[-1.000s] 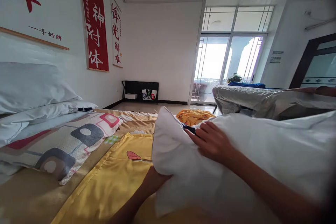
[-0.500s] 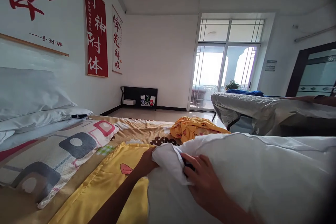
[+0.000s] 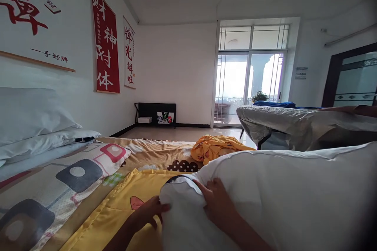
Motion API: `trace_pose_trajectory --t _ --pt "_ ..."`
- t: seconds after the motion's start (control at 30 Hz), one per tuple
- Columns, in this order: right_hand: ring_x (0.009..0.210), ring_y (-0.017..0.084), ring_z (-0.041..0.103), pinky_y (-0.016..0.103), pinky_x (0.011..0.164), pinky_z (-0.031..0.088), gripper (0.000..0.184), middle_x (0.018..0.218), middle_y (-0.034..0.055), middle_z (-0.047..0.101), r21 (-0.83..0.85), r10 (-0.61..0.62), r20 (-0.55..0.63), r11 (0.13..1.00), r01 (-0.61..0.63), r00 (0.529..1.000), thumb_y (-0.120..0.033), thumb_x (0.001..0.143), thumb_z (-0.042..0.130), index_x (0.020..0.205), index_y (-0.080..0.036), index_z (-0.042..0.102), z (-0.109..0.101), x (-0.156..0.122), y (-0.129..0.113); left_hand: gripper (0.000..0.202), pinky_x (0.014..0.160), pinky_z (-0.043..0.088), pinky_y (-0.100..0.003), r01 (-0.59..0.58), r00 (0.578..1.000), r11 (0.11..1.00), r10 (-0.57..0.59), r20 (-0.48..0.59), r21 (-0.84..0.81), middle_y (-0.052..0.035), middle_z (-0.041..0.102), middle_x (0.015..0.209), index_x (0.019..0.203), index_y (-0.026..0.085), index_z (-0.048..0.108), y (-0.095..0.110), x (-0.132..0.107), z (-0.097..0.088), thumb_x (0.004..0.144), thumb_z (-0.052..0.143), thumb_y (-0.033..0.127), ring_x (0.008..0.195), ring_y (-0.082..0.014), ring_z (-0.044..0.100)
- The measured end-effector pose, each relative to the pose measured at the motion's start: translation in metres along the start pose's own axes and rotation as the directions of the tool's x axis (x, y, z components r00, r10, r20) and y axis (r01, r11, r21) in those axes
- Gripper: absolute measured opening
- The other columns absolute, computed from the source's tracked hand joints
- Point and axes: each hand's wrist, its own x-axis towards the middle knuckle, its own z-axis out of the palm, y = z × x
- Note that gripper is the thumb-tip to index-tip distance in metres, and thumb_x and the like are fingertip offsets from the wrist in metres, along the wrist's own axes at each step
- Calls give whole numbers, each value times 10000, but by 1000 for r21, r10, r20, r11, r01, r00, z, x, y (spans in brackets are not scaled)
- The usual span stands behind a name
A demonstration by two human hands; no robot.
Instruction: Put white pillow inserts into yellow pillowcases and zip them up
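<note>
White pillow [image 3: 279,188] is lying low on the bed now, on top of the yellow cover [image 3: 123,208]. A moment ago it was sitting higher up, so it is being pushed down flat. Its long side is running across from left to right, and its corner is pointing left. The left hand [image 3: 149,212] is pinching that corner. The right hand [image 3: 216,204] is pressing on top, open and flat.

White pillow [image 3: 279,188] — plump, lying across the yellow cover [image 3: 123,208].
</note>
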Motion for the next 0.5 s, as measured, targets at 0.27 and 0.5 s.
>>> trace_pose_trajectory --t 0.27,0.5 --pt "672 173 567 278 749 349 340 640 1 647 293 143 -303 955 -51 942 -37 565 365 688 -219 626 -20 15 37 480 587 487 -251 38 998 943 -51 -28 -332 -95 689 866 922 131 679 11 -2 40 579 793 445 680 -179 625" --pt "690 174 509 359 821 340 338 676 13 566 136 63 -701 990 47 710 -32 560 392 727 -207 628 -2 0 67 160 763 515 -371 -129 949 795 -73 -306 -593 -76 666 690 759 121 654 94 59 59 697 624 266 694 -233 642"
